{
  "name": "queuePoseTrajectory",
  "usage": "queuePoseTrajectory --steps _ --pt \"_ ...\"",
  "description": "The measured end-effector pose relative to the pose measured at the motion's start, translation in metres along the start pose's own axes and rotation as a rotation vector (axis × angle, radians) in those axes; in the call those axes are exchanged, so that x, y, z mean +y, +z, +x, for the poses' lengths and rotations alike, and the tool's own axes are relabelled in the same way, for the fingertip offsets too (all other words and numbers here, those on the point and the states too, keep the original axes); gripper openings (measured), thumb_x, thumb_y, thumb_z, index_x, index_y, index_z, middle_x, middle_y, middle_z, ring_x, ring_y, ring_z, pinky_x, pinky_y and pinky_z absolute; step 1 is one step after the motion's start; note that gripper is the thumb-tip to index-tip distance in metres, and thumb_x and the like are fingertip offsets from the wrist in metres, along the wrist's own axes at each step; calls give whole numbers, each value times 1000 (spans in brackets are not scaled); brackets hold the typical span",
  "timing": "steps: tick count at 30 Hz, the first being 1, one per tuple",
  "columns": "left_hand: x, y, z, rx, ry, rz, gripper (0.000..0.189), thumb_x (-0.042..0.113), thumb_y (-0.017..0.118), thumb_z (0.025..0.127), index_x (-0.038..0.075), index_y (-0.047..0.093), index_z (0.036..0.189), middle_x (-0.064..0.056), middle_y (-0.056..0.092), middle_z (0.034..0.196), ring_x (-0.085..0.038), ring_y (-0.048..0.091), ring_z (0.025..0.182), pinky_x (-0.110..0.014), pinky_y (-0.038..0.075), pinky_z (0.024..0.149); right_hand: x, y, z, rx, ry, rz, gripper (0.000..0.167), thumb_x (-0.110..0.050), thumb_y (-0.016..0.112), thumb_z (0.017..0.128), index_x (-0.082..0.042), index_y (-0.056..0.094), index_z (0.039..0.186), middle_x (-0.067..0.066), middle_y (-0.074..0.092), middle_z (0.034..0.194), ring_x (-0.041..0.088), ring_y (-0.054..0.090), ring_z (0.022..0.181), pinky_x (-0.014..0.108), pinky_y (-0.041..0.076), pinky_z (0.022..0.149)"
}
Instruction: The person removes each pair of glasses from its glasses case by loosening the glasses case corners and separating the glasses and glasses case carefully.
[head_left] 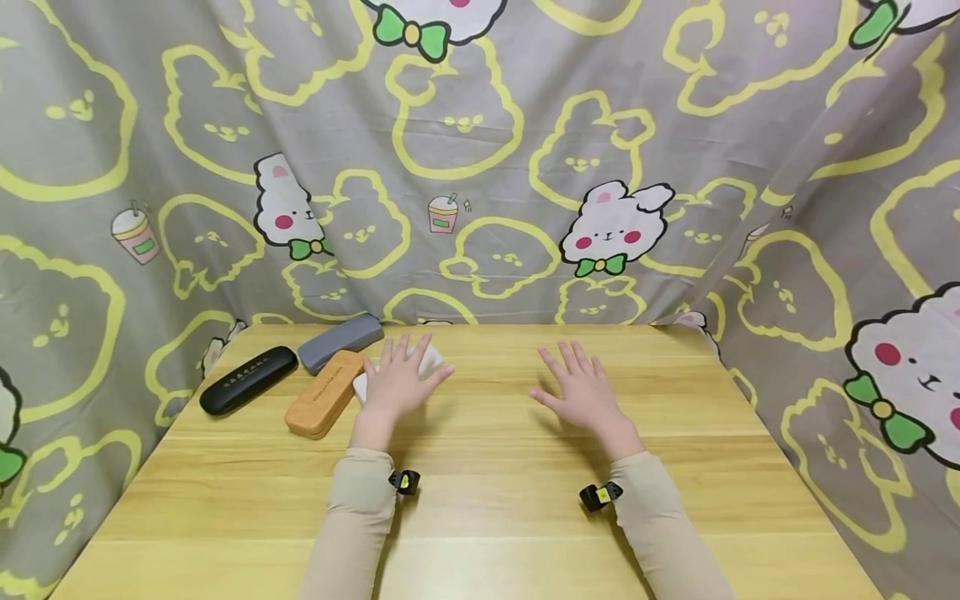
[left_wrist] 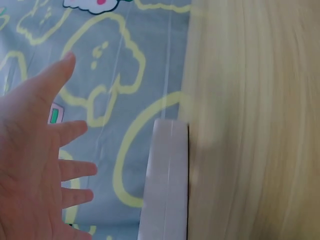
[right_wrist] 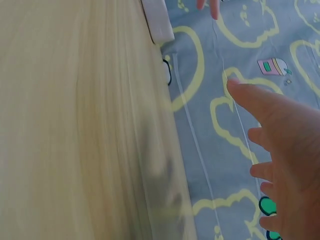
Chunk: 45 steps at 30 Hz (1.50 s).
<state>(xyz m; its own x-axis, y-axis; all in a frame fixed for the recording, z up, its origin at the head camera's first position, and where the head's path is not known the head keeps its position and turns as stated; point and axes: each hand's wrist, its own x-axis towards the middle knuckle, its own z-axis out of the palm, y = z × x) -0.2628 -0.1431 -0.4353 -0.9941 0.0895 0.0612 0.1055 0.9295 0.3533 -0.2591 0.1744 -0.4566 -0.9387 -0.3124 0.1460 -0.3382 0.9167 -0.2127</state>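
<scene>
My left hand (head_left: pixel 397 385) hovers with spread fingers over a white case (head_left: pixel 430 360), which it partly covers in the head view. The left wrist view shows that white case (left_wrist: pixel 167 185) lying on the table, apart from the palm and holding its long side toward the camera. To the right, my right hand (head_left: pixel 587 395) is also spread, above bare wood, and holds nothing. Left of the white case lie an orange glasses case (head_left: pixel 326 395), a grey-blue case (head_left: pixel 341 342) and a black glasses case (head_left: pixel 249 381).
The wooden table (head_left: pixel 487 517) ends at the back against a grey curtain (head_left: pixel 480 250) with yellow outlines and cartoon rabbits. The curtain also hangs along both sides. A small black camera (head_left: pixel 405 482) sits on the left wrist, another camera (head_left: pixel 600 496) on the right.
</scene>
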Motion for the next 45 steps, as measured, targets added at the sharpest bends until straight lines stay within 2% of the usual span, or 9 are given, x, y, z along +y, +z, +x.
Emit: queuePoseTrajectory --steps 7,14,21,28,34,37,45 --pt "-10 -7 -8 -1 -23 17 89 86 29 82 38 16 156 -13 13 165 -40 1 152 -76 3 112 -19 7 9 0 -57 17 80 -64 50 91 -25 26 156 15 17 163 37 8 152 62 11 120" --pt "-18 -11 -13 17 -10 17 83 76 40 87 36 18 156 -13 16 164 -39 3 152 -76 3 111 -39 16 20 -35 -106 33 79 -66 48 91 -26 24 156 12 15 164 34 7 153 61 11 121" --pt "-30 -10 -19 19 11 16 80 72 43 90 34 19 156 -15 16 164 -42 5 151 -79 3 109 -54 24 32 -49 -153 9 80 -69 45 91 -28 22 156 10 14 165 34 11 152 60 13 121" --pt "-43 -9 -19 32 3 28 80 70 46 90 30 24 155 -16 20 163 -44 9 150 -78 6 109 -70 29 43 -67 -184 14 79 -67 47 91 -31 19 157 8 13 165 31 7 153 58 11 121" --pt "-51 -8 -17 15 -1 12 83 73 44 88 28 25 156 -16 22 162 -45 10 149 -78 7 109 -80 36 52 -69 -233 33 79 -61 53 92 -27 22 156 10 19 164 33 13 152 60 14 120" --pt "-55 -8 -17 12 -1 14 84 73 45 88 28 24 156 -17 23 161 -45 12 149 -78 9 109 -86 40 58 -69 -259 28 79 -61 51 92 -25 21 157 10 20 163 34 16 152 60 17 120" --pt "-66 -8 -17 -5 10 17 89 64 62 84 25 25 156 -21 25 159 -49 17 146 -78 13 108 -100 51 81 -81 -320 22 81 -62 49 93 -24 17 158 11 20 163 32 17 151 59 22 119"
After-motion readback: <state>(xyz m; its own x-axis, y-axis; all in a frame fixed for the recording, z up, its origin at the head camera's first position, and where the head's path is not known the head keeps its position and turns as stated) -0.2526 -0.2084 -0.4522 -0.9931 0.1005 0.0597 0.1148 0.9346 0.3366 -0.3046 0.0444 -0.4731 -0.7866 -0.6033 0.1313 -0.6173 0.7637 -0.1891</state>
